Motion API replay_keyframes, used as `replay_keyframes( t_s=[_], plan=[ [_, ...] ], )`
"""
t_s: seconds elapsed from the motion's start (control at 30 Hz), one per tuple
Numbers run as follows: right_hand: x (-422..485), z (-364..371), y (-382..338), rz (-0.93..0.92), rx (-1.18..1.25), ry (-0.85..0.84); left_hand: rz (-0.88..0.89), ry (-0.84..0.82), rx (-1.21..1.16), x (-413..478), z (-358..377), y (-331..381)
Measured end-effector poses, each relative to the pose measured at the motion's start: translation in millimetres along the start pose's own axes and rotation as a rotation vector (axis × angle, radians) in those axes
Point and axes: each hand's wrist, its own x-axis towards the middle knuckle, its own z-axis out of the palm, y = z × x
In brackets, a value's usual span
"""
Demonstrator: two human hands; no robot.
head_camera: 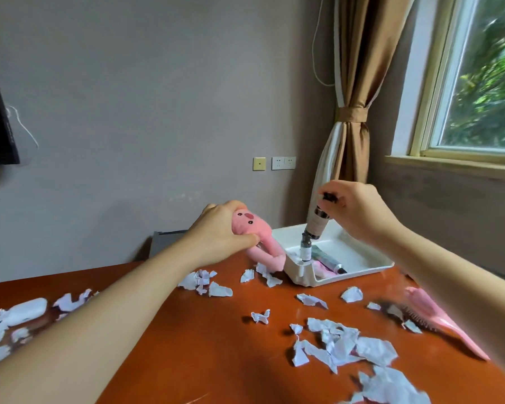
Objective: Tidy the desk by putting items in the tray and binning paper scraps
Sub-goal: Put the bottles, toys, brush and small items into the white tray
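My left hand (222, 228) grips a pink plush toy (254, 237) by its head, just left of the white tray (362, 258). Its soft limbs hang down onto the desk. Above the tray, my right hand (359, 211) holds a beige bottle (318, 223) by its dark cap, tilted over a small dark bottle (305, 249) that stands in the tray. A tube (330, 260) and something pink lie in the tray too. Several torn white paper scraps (344, 345) are scattered across the red-brown desk (216, 345).
A pink hairbrush (438, 319) lies at the right edge of the desk, under my right forearm. A white oblong object (27, 312) sits among scraps at the far left. Behind the desk are a grey wall, a tied curtain and a window.
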Motion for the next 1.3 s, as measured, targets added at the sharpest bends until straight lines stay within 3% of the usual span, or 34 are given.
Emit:
replay_keyframes(
  t_s=[0.27, 0.53, 0.87, 1.07, 1.3],
  plan=[
    [2, -30, 70, 0.076, -0.083, 0.020, 0.129, -0.072, 0.033, 58, 67, 55],
    [13, -7, 146, 0.173, -0.150, -0.038, 0.178, -0.181, 0.074, 134, 148, 89],
    [26, 54, 211, 0.304, -0.219, -0.247, 0.118, -0.339, 0.107, 178, 246, 82],
    [23, 74, 225, 0.258, -0.281, -0.400, 0.087, -0.392, 0.197, 185, 266, 70],
    [21, 82, 224, 0.209, -0.279, -0.455, 0.017, -0.426, 0.260, 181, 282, 62]
  ],
)
